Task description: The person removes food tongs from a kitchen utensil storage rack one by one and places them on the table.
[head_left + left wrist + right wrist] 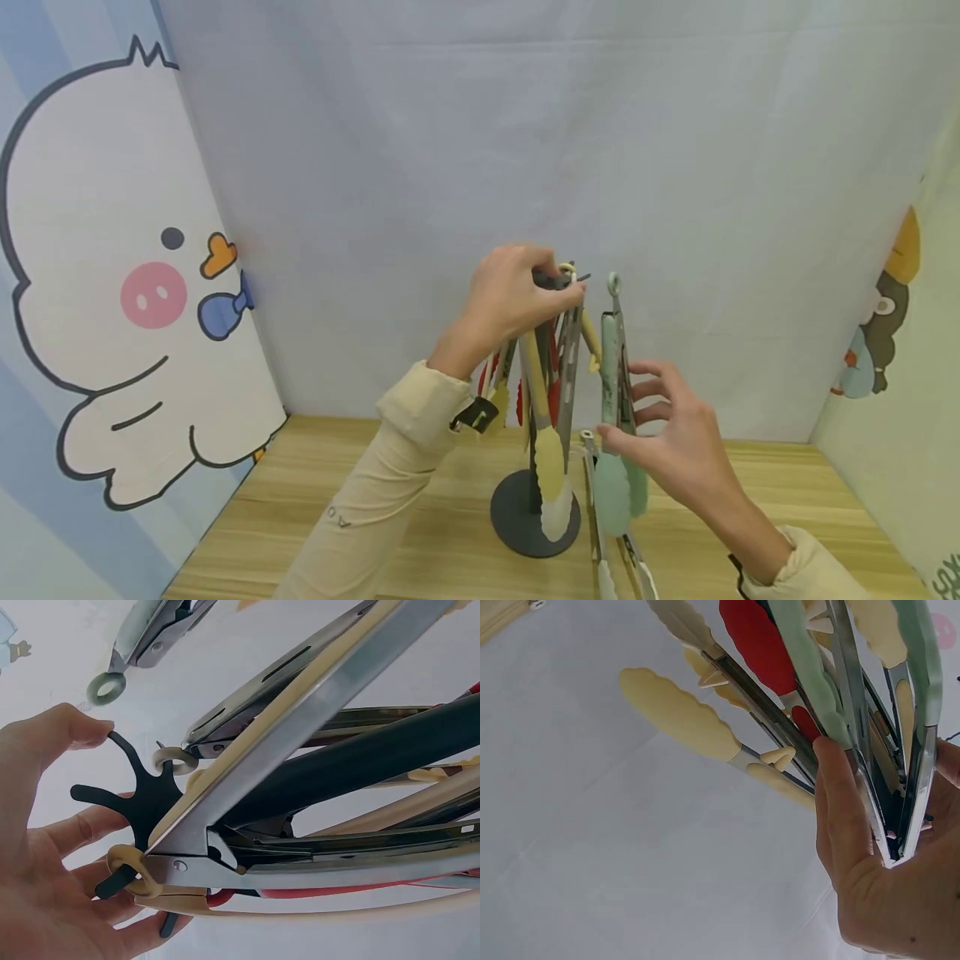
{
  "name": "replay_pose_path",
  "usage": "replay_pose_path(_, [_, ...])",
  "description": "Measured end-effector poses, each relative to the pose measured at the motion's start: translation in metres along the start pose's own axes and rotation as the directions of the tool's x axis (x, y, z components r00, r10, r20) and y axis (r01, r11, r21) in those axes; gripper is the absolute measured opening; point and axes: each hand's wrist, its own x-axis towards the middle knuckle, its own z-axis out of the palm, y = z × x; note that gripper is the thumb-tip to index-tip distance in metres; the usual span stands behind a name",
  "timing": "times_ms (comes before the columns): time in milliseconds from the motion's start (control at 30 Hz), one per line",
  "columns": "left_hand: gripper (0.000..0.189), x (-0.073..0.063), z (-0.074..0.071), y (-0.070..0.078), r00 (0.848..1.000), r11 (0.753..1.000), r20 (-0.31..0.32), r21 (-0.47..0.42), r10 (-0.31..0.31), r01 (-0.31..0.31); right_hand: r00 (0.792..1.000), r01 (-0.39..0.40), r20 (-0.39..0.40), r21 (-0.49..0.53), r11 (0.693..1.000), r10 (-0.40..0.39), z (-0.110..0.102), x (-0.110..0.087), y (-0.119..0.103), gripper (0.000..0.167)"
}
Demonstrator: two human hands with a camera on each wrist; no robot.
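My left hand [510,292] holds the top of a black stand [517,533]. In the left wrist view the thumb touches one arm of its hook crown [154,802], and other fingers lie behind the remaining arms. Kitchen tongs hang from the hooks by their rings, among them yellow tongs [550,467], white-tipped tongs [557,521] and red-tipped tongs [757,645]. To the right of the stand, my right hand [682,446] grips pale green tongs [613,492] between thumb and fingers. These hang ring up, tips down, with their ring apart from the hooks.
Another pair of light-tipped tongs [603,575] lies on the wooden table [750,517], in front of and below the green ones. A grey-white backdrop [562,125] rises behind the table. A panel with a cartoon duck [97,208] stands at the left.
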Motion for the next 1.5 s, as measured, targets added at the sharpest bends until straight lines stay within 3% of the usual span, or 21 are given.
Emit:
replay_pose_path(500, [0.018, -0.001, -0.01, -0.014, 0.999, 0.994, 0.037, -0.104, 0.029, -0.025, 1.0, 0.013, 0.005, -0.036, 0.999, -0.013, -0.007, 0.003, 0.007, 0.065])
replay_pose_path(1000, [0.02, -0.001, -0.011, -0.013, 0.996, 0.991, 0.076, -0.129, 0.047, -0.037, 1.0, 0.004, -0.002, -0.061, 0.998, -0.004, -0.016, 0.002, 0.007, 0.066])
replay_pose_path(1500, [0.017, -0.004, -0.013, -0.014, 0.996, 0.987, 0.081, -0.157, 0.024, -0.011, 1.0, 0.01, -0.016, -0.114, 0.993, -0.012, -0.023, 0.001, 0.016, 0.069])
